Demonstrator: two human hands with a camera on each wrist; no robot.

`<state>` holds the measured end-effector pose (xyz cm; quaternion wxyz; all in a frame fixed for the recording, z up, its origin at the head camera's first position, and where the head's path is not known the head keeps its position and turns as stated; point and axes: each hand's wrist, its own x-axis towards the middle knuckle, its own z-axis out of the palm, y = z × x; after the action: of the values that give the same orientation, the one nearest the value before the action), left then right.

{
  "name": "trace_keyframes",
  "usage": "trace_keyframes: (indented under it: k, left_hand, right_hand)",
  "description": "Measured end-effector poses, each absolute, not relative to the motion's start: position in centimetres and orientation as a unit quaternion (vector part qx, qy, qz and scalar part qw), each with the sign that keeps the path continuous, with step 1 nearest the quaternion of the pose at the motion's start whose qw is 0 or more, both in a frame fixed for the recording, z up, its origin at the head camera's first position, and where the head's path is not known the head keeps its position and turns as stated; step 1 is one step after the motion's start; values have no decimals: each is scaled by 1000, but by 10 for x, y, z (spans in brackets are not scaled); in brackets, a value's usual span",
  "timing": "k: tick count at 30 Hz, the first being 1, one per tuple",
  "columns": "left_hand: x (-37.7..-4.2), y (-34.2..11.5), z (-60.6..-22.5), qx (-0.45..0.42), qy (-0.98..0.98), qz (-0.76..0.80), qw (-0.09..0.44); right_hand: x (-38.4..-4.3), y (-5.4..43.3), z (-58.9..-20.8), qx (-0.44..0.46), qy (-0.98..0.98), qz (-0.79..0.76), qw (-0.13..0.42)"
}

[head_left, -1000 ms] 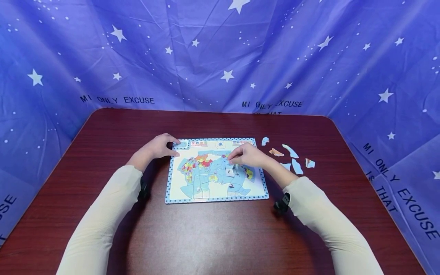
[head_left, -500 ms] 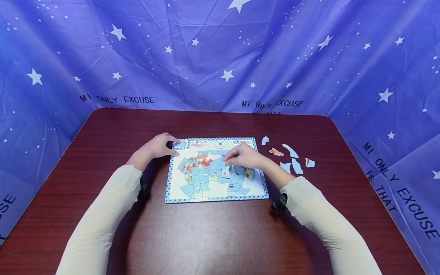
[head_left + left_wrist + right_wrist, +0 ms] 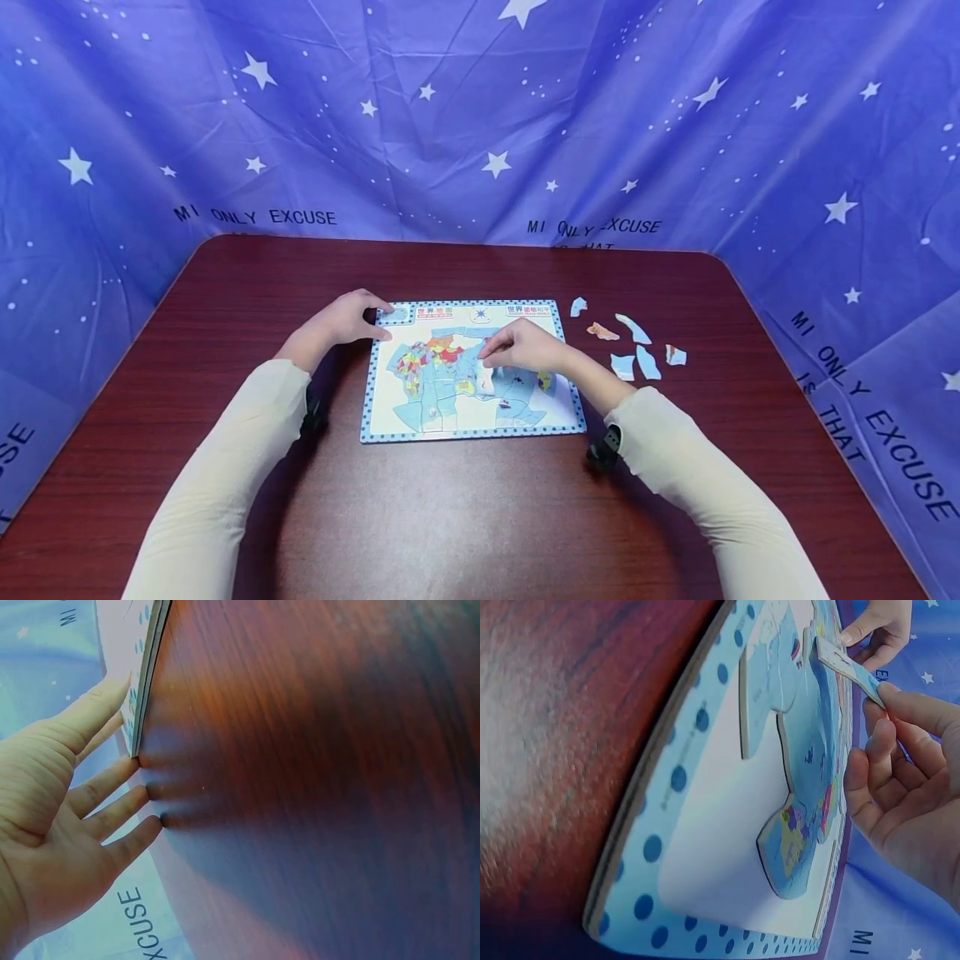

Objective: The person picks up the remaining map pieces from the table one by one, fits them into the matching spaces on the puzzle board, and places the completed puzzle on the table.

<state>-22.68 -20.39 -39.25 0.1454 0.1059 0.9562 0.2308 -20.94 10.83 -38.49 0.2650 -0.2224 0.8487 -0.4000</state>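
Note:
A world-map jigsaw board (image 3: 381,392) with a blue dotted border lies flat on the table, partly filled with interlocking map pieces. My right hand (image 3: 528,346) pinches a puzzle piece (image 3: 484,382), light blue and white, between thumb and fingertips. The right wrist view shows this puzzle piece (image 3: 849,669) tilted above the assembled map, held by one end; whether its far end touches the map is unclear. At the board's upper left corner, my left hand (image 3: 347,318) rests with thumb on the border. In the left wrist view its fingers (image 3: 112,817) are spread and nearly straight, touching the table and board edge.
Right of the board lie several loose pieces, among them an orange piece (image 3: 602,332), a long blue piece (image 3: 634,328) and a piece with a brown patch (image 3: 676,356). Behind the dark red wooden table (image 3: 465,517) hangs a blue star-patterned curtain (image 3: 420,142).
My right hand has moved left across the map with the pinched puzzle piece, uncovering more of the loose pieces on the right. The left hand has stayed at the board's corner.

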Motion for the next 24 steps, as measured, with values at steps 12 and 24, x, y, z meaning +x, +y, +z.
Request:
trace_keyframes:
  k: [12, 24]
  left_hand:
    - [-227, -205, -394, 108, 955, 235, 145]
    - [-228, -206, -396, 108, 956, 235, 142]
  right_hand:
    - [-202, 100, -389, -247, 845, -392, 267]
    - [-197, 95, -392, -262, 845, -382, 266]
